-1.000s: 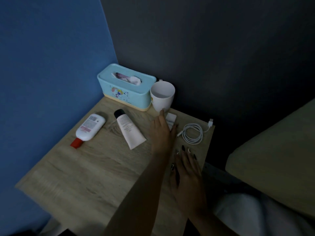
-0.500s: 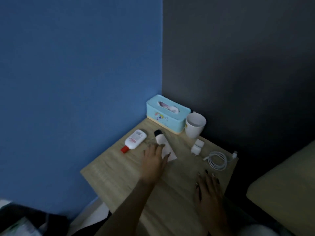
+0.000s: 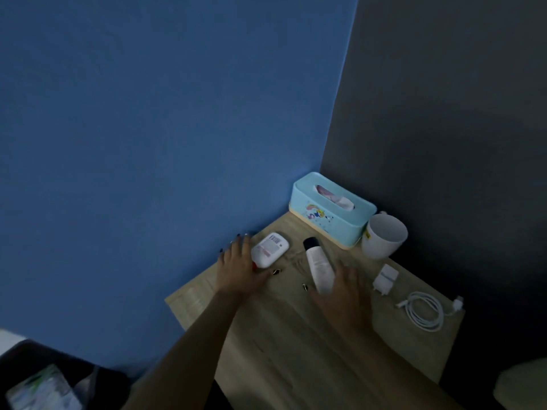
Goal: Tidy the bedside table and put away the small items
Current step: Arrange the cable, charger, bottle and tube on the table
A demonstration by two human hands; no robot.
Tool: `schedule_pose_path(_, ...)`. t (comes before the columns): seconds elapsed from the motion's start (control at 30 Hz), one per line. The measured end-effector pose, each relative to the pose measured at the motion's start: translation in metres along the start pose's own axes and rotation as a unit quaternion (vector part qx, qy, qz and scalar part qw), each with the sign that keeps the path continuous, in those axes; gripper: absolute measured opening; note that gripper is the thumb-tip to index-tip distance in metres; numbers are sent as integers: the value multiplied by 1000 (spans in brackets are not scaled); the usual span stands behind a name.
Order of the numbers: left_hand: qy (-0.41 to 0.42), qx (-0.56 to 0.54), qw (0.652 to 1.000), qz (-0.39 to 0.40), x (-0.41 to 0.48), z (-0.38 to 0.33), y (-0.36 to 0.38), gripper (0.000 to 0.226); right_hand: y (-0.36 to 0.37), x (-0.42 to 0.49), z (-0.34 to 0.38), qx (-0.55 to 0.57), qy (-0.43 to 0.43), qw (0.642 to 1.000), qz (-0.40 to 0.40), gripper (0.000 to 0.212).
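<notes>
On the wooden bedside table (image 3: 284,347) lie a white bottle with a red cap (image 3: 270,253) and a white tube with a black cap (image 3: 317,263). My left hand (image 3: 239,266) is spread over the bottle's red-cap end, fingers apart, touching it. My right hand (image 3: 344,288) lies over the lower end of the tube, fingers apart. Whether either hand grips its item I cannot tell. A white charger plug (image 3: 385,279) and a coiled white cable (image 3: 426,312) lie to the right.
A light blue tissue box (image 3: 331,216) and a white mug (image 3: 384,240) stand at the back corner. A blue wall is on the left, a dark wall behind. A dark bin with packaging (image 3: 44,386) sits at bottom left. A bed edge (image 3: 521,386) shows at bottom right.
My left hand moved from the tube leftward to the bottle. My right hand moved from near the cable up onto the tube. The camera view shifted back and left.
</notes>
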State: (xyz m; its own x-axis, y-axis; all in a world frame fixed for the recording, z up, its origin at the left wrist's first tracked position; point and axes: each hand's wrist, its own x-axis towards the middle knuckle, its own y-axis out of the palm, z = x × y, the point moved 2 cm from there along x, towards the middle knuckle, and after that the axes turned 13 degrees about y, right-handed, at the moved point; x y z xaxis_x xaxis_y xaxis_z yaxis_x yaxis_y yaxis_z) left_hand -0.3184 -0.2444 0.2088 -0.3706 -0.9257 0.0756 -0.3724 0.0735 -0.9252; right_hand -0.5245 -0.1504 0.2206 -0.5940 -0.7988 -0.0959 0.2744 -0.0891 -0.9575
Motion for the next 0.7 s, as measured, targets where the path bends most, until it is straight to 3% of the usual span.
schedule_pose_path(0.2, -11, -27, 999, -16, 3, 4, 31, 82, 14, 11, 6, 15, 34, 998, -50, 60)
schedule_pose_path(0.37, 13, -62, 997, -42, 1, -13, 6, 72, 1, 21, 9, 32, 40, 998, 41, 70)
schedule_pose_path(0.47, 15, -63, 998, -28, 1, -23, -18, 67, -16, 25, 11, 41, 7, 998, 54, 62)
schedule_pose_path(0.57, 34, -65, 997, -15, 5, -32, -39, 44, -43, 33, 20, 28, -25, 997, 60, 60)
schedule_pose_path(0.67, 41, -59, 997, 7, 14, -44, -63, 35, -72, 46, 38, 2, -53, 992, 118, 64)
schedule_pose_path(0.7, 44, -44, 998, 13, 18, -49, -70, 32, -83, 50, 44, -25, -63, 989, 133, 54)
